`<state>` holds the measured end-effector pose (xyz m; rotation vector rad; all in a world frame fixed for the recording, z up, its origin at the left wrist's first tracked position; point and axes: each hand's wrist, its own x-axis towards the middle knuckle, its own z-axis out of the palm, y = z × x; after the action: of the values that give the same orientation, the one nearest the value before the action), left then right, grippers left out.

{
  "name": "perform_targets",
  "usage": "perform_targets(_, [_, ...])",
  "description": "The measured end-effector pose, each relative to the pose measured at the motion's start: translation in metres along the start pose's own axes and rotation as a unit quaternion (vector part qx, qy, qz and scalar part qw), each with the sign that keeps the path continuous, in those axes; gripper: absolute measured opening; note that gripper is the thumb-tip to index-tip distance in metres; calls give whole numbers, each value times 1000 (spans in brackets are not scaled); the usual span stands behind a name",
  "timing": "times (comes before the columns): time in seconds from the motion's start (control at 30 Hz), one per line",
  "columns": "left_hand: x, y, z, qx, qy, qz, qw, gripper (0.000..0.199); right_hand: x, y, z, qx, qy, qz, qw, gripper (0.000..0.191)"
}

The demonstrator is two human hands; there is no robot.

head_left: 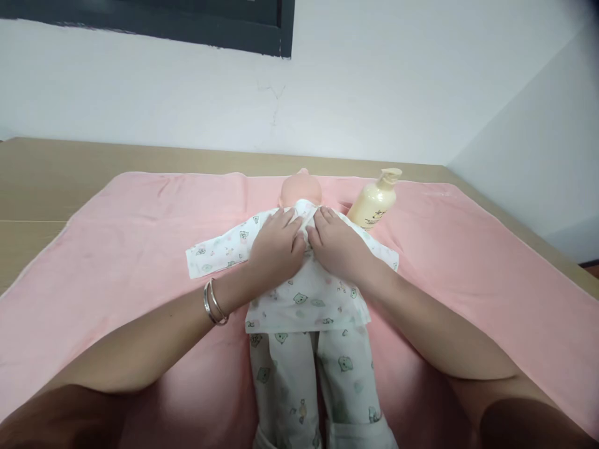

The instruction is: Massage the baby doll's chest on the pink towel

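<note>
A baby doll lies on its back, its pale pink head [302, 189] pointing away from me. It wears a white long-sleeved top [304, 305] with small printed animals and matching trousers [292, 386]. My left hand [277, 244] rests flat on the left side of the top's chest, fingers stretched toward the collar. Mirroring it, my right hand [337, 243] lies on the other side of the chest with its fingers extended. Both thumbs come close to each other at the middle of the top. A silver bangle [214, 302] circles my left wrist.
Beneath the doll spreads a pink blanket [187, 349] over a light wooden surface [56, 168]. A pale yellow pump bottle [374, 202] stands tilted just beyond the doll's right-hand sleeve. Behind rises a white wall [374, 87] with a dark frame [187, 22] at the upper left.
</note>
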<state>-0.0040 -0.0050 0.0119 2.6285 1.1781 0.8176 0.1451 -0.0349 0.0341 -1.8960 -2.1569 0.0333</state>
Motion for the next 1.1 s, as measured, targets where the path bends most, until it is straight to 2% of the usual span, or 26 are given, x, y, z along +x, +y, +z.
perform_targets(0.13, [7, -12, 2, -13, -2, -30, 999, 48, -16, -12, 3, -29, 37, -30, 998, 54])
perform_targets(0.23, [5, -14, 7, -30, 4, -40, 999, 51, -9, -6, -5, 8, 13, -31, 999, 50])
perform_targets(0.4, [-4, -16, 15, -67, 31, -44, 996, 52, 2, 9, -32, 48, -57, 47, 996, 44])
perform_targets(0.47, [-8, -17, 18, -86, 61, -42, 994, 52, 1, 7, -37, 75, -44, 54, 995, 42])
perform_targets(0.57, [-13, -20, 21, -103, 84, -39, 990, 53, 0, 0, -25, 91, 59, -5, 994, 42])
perform_targets(0.6, [-13, -20, 21, -105, 83, -43, 990, 54, 1, -2, -19, 83, 77, -29, 993, 45])
perform_targets(0.67, [-14, -21, 22, -107, 79, -57, 989, 54, 2, -4, -7, 66, 54, -61, 994, 52])
perform_targets(0.77, [-13, -21, 22, -109, 80, -69, 988, 52, 2, -3, -2, 77, 18, -55, 995, 56])
perform_targets(0.87, [-13, -22, 22, -108, 87, -69, 988, 51, 0, -2, -8, 94, 80, -41, 992, 55])
perform_targets(0.93, [-13, -22, 23, -104, 88, -76, 988, 51, 0, -3, -8, 86, 90, -43, 991, 55])
perform_targets(1.07, [-13, -23, 25, -101, 82, -94, 987, 52, 1, -3, -6, 61, -2, -68, 996, 54])
perform_targets(1.1, [-13, -24, 25, -101, 81, -95, 987, 52, 0, -3, -6, 63, -5, -74, 995, 54])
